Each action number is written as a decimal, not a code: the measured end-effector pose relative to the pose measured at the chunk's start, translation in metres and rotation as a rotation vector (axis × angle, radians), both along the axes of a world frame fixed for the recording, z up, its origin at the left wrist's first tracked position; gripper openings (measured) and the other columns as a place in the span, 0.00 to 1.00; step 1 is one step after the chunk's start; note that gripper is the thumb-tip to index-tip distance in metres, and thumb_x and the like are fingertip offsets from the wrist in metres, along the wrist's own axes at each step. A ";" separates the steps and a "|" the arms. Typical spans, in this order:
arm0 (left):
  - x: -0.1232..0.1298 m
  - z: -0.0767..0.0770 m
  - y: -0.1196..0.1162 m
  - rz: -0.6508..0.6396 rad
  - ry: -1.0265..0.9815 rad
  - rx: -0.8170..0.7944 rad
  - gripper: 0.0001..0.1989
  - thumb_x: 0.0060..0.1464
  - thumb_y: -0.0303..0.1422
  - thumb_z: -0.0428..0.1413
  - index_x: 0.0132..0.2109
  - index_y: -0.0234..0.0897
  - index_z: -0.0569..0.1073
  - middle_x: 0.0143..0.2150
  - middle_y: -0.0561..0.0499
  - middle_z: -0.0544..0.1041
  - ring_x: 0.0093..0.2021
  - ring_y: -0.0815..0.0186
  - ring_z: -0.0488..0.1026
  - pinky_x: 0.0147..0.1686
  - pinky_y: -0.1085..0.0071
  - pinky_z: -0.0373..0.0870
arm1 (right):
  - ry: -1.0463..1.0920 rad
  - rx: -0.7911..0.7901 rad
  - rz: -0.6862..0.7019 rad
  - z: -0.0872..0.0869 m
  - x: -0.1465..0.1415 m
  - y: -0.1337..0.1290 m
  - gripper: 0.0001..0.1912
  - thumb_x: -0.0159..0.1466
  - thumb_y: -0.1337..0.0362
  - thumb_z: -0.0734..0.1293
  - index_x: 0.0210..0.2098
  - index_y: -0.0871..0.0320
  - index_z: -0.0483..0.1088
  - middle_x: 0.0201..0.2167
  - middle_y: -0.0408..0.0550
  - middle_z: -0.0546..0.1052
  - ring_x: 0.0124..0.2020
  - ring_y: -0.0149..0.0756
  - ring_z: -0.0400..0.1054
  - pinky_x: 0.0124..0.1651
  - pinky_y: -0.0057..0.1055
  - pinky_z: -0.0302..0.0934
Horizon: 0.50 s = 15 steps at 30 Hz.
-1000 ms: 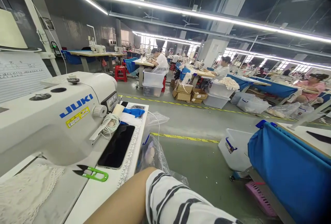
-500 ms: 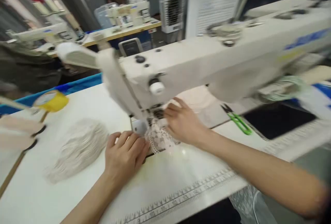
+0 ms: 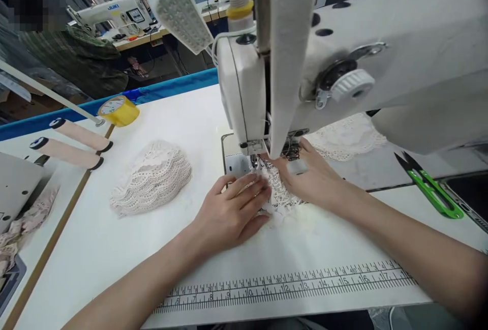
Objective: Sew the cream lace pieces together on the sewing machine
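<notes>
A piece of white lace [image 3: 281,191] lies on the sewing machine's bed under the needle area. My left hand [image 3: 234,210] is at the lace's left edge, fingers curved over it and thumb below, with some lace between them. From the right, my right hand [image 3: 314,170] reaches in behind the presser and grips the lace's far side; the machine hides part of its fingers. Above both hands stands the white sewing machine head [image 3: 244,101], its needle mostly hidden.
A pile of lace [image 3: 152,180] lies left, near yellow tape [image 3: 119,111] and two thread cones [image 3: 66,153]. Green thread snips [image 3: 432,190] and more lace [image 3: 346,137] are right. A ruler [image 3: 267,289] runs along the front edge. A person [image 3: 72,55] sits beyond.
My view has come closer and swung left, so the machine head looks larger. My left hand has moved right, onto the lace beside the needle. My right hand stays at the lace.
</notes>
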<state>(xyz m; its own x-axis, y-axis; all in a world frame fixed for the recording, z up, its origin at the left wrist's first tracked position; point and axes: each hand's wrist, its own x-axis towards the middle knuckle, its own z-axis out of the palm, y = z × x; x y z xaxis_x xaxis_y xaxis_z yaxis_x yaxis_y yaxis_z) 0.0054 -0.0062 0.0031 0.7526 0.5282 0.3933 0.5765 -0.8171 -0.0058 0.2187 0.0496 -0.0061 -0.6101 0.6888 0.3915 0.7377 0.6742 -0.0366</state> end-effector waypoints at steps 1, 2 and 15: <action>-0.001 0.002 0.001 -0.001 -0.015 0.024 0.15 0.63 0.35 0.53 0.54 0.36 0.72 0.54 0.48 0.78 0.56 0.61 0.72 0.52 0.63 0.62 | -0.018 0.051 -0.017 0.002 0.000 0.000 0.15 0.59 0.77 0.57 0.34 0.60 0.74 0.41 0.55 0.77 0.48 0.46 0.67 0.57 0.46 0.58; -0.002 0.004 0.001 0.016 -0.033 0.056 0.11 0.63 0.35 0.54 0.49 0.36 0.74 0.50 0.49 0.80 0.51 0.63 0.75 0.50 0.63 0.63 | -0.031 0.117 -0.034 0.004 0.001 -0.001 0.14 0.58 0.77 0.58 0.31 0.60 0.74 0.39 0.54 0.77 0.46 0.45 0.67 0.57 0.45 0.58; -0.008 0.011 -0.002 0.367 0.087 0.067 0.12 0.63 0.36 0.52 0.49 0.37 0.75 0.45 0.48 0.80 0.36 0.61 0.78 0.34 0.63 0.67 | 0.061 0.197 0.080 0.013 0.010 -0.016 0.18 0.52 0.82 0.60 0.23 0.58 0.76 0.33 0.51 0.77 0.38 0.42 0.68 0.40 0.37 0.63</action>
